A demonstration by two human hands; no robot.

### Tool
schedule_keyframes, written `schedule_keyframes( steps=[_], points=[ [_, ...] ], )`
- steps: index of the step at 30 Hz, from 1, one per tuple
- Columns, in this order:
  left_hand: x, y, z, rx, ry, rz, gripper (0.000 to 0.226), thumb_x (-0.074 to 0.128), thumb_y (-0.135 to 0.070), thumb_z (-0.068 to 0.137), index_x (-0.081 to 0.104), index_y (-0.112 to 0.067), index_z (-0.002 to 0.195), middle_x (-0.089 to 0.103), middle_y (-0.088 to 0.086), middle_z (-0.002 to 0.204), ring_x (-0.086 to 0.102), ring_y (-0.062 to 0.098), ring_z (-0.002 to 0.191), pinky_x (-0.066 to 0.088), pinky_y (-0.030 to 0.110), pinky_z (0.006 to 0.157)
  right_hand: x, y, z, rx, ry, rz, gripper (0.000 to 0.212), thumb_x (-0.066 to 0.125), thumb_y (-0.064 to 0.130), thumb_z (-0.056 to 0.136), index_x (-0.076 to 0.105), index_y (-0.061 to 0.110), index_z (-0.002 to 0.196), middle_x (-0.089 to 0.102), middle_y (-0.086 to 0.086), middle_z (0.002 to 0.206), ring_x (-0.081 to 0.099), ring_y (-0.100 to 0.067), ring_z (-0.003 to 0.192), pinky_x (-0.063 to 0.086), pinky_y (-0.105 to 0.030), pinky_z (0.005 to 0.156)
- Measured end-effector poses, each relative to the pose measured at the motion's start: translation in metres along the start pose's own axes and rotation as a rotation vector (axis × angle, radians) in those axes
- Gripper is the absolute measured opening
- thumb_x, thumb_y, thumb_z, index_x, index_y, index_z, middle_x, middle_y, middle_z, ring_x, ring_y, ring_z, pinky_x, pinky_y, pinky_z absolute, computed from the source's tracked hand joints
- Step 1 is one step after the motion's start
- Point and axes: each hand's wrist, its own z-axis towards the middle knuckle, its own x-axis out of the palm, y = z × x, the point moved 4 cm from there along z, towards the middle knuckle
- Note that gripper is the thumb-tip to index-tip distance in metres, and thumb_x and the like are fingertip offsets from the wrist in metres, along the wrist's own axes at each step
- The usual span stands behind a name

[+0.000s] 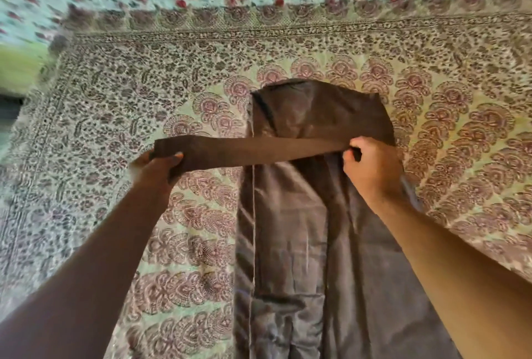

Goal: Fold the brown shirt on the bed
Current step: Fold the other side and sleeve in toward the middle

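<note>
Hands (161,164) (371,170) stretch sleeve (247,151) across brown shirt (290,229).

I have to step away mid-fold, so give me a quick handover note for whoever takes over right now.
Left hand: grips the end of the sleeve, out to the left over the bedspread.
Right hand: pinches the sleeve at its other end, over the shirt.
The shirt lies lengthwise on the bedspread, already folded narrow, collar end away.
Done: the body folded in lengthwise.
Left: lay the sleeve flat on the body, then probably fold the shirt across its length.
</note>
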Motion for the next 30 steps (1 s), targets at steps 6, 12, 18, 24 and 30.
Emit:
schedule_keyframes(
  steps=[6, 12, 18, 24, 30],
  points=[
    [-0.023, 0.01, 0.044, 0.099, -0.268, 0.02, 0.028, 0.076, 0.008, 0.086, 0.064, -0.01, 0.104, 0.07, 0.015, 0.097, 0.072, 0.032, 0.09, 0.065, 0.04, 0.072, 0.031, 0.04, 0.003, -0.135, -0.06, -0.016, 0.016, 0.069, 0.011, 0.086, 0.072, -0.002, 0.094, 0.074, -0.021, 0.088, 0.07, -0.044, 0.079, 0.059, -0.049, 0.067],
    [-0.021, 0.032, 0.045, 0.063, -0.33, 0.378, 0.07, 0.08, -0.009, 0.088, 0.04, -0.007, 0.145, 0.053, 0.02, 0.145, 0.054, 0.035, 0.133, 0.047, 0.05, 0.113, 0.066, 0.052, -0.005, -0.179, 0.028, 0.047, 0.011, 0.071, 0.007, 0.084, 0.071, -0.003, 0.089, 0.072, -0.018, 0.078, 0.068, -0.039, 0.069, 0.057, -0.04, 0.063],
    [0.041, 0.049, 0.008, 0.515, -0.079, 1.168, 0.072, 0.064, -0.018, 0.091, 0.031, -0.016, 0.155, 0.026, 0.012, 0.165, 0.023, 0.032, 0.152, 0.024, 0.057, 0.122, 0.091, 0.048, -0.013, -0.148, 0.244, 0.038, 0.015, 0.065, 0.017, 0.088, 0.069, 0.002, 0.087, 0.069, -0.012, 0.084, 0.067, -0.036, 0.078, 0.057, -0.049, 0.066],
    [0.143, 0.097, -0.036, 0.958, 0.656, 1.503, 0.073, 0.05, -0.05, 0.101, 0.01, -0.047, 0.163, 0.014, -0.01, 0.174, 0.014, 0.023, 0.16, 0.023, 0.057, 0.118, 0.073, 0.028, -0.033, -0.138, 0.231, 0.0, 0.054, 0.073, 0.032, 0.078, 0.068, 0.003, 0.123, 0.066, -0.015, 0.126, 0.063, -0.036, 0.116, 0.054, -0.048, 0.097],
    [0.191, 0.098, -0.045, 0.786, 0.33, 1.699, 0.063, 0.037, -0.057, 0.103, 0.037, -0.022, 0.156, 0.052, 0.008, 0.151, 0.03, 0.034, 0.15, 0.013, 0.066, 0.118, 0.044, -0.065, -0.09, 0.184, 0.147, -0.289, 0.063, 0.05, 0.048, 0.089, 0.061, 0.006, 0.134, 0.051, -0.021, 0.149, 0.05, -0.041, 0.137, 0.044, -0.057, 0.102]
  ],
)
